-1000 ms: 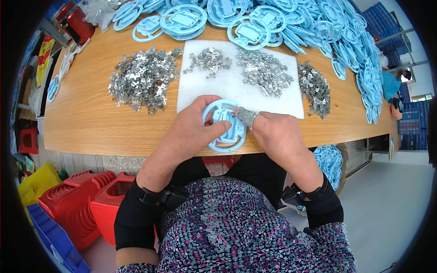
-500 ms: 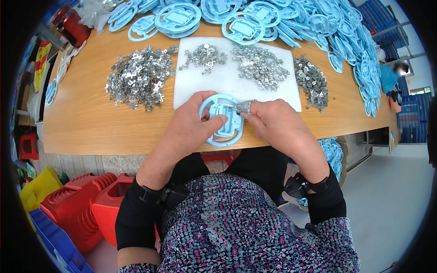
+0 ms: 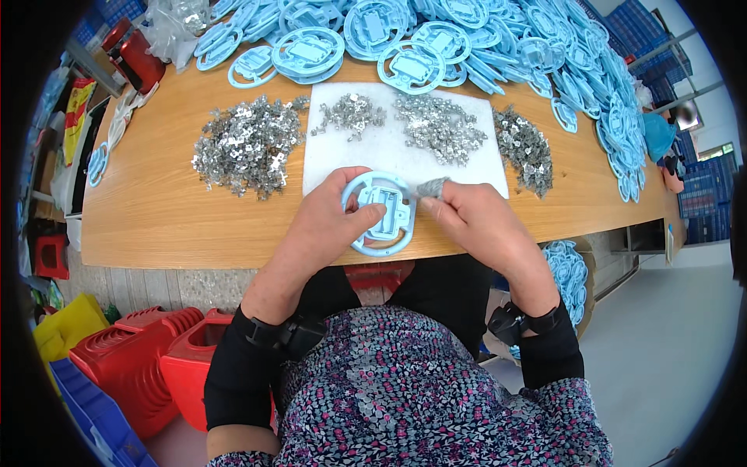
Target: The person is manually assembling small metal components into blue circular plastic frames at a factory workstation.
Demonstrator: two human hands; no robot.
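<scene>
My left hand (image 3: 323, 222) is closed round the left rim of a light-blue plastic steering-wheel-shaped part (image 3: 380, 251), its thumb lying over the middle. In that middle is a rectangular recessed frame. Just right of the part is my right hand (image 3: 486, 222), thumb and forefinger close together in a pinch. A grey wrapping (image 3: 433, 187) covers the forefinger's tip. Whether something small sits in the pinch is hidden. Beyond the hands lies a white foam sheet (image 3: 494, 175) bearing a small heap (image 3: 353, 115) and a larger heap (image 3: 440, 128) of small silvery metal pieces.
More metal pieces form a big pile (image 3: 249, 148) left of the sheet and another pile (image 3: 525, 152) at its right. Many blue wheel-shaped parts (image 3: 307, 53) are stacked along the table's far and right sides. Red stools (image 3: 124, 366) stand below at the left.
My right hand has drawn back to the right, off the blue part's middle. My left hand keeps hold of the part. The whole view has shifted slightly.
</scene>
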